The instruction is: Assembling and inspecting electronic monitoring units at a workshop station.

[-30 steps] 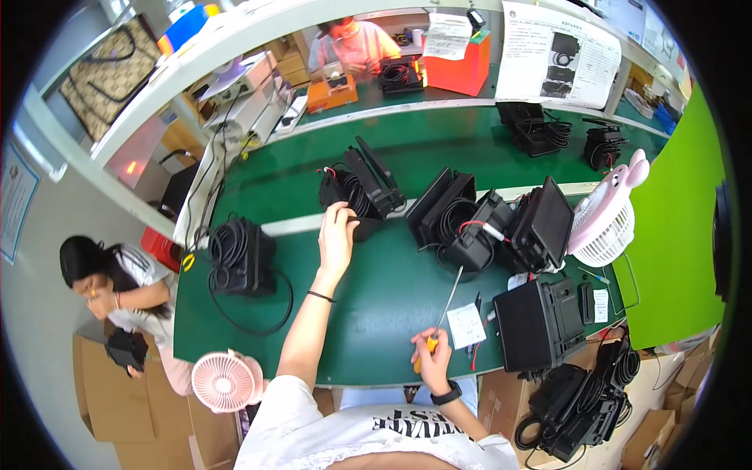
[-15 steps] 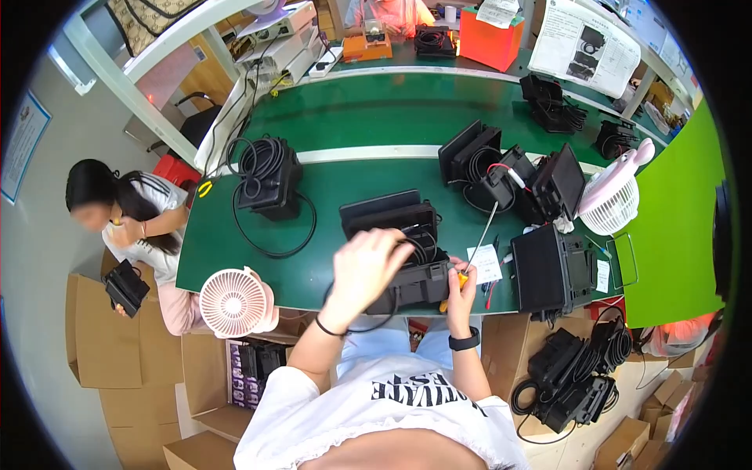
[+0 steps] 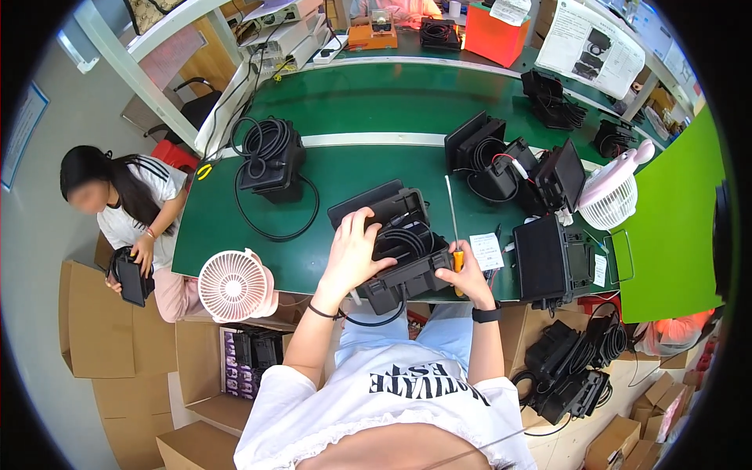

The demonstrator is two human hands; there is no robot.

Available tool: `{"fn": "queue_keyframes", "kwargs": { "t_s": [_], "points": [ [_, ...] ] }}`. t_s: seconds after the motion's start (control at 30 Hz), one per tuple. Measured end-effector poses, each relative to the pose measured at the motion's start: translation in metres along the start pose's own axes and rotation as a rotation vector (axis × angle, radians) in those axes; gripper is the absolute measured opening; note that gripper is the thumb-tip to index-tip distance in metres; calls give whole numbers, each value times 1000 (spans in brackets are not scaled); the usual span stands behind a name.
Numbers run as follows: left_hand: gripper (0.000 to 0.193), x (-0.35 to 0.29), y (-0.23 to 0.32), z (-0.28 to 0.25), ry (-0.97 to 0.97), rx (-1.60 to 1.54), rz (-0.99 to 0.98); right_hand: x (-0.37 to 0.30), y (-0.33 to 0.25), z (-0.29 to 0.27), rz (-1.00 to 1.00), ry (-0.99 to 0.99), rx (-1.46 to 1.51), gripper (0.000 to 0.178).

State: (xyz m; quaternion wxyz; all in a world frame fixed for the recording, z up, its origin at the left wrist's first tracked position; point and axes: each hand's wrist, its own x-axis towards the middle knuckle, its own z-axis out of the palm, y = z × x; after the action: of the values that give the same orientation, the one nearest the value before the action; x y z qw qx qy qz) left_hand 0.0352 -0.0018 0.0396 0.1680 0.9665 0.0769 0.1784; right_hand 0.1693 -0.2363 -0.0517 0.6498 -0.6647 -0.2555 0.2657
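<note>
A black plastic case (image 3: 407,276), lid tilted up on its far side, sits at the table's near edge. Inside it lies a coiled black cable (image 3: 409,241), and a loop of cable hangs below its front. My left hand (image 3: 354,254) grips the case from the left, thumb over the near wall by the coil and fingers on the lid. In my right hand (image 3: 468,276), at the case's right end, is a screwdriver (image 3: 458,262) with an orange-yellow handle, its long shaft pointing up and away. The right fingertips are partly hidden.
Right of me stand open black cases (image 3: 501,168), a dark boxy unit (image 3: 544,262) and a paper slip (image 3: 486,252). A cable-topped black box (image 3: 270,168) and a pink fan (image 3: 235,286) are leftward. Another person (image 3: 133,204) sits left, holding a black case.
My left hand has come down onto the case, which has shifted and turned slightly. The screwdriver has swung from leaning right to nearly upright. The person at left has lowered a hand to their case.
</note>
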Motion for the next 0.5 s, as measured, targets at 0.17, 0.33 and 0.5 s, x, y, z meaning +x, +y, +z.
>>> {"fn": "queue_keyframes", "kwargs": {
  "t_s": [0.17, 0.33, 0.5],
  "points": [
    [43, 9, -15, 12, 118, 9, 97, -4, 4, 6, 52, -80, 52, 68],
    [41, 19, -9, 4, 539, -307, -90, -21, 12, 13, -38, 101, -125, 83],
    [51, 26, -42, -20, 798, -992, -495, -28, 10, 9, -41, 149, -169, 87]
  ]
}}
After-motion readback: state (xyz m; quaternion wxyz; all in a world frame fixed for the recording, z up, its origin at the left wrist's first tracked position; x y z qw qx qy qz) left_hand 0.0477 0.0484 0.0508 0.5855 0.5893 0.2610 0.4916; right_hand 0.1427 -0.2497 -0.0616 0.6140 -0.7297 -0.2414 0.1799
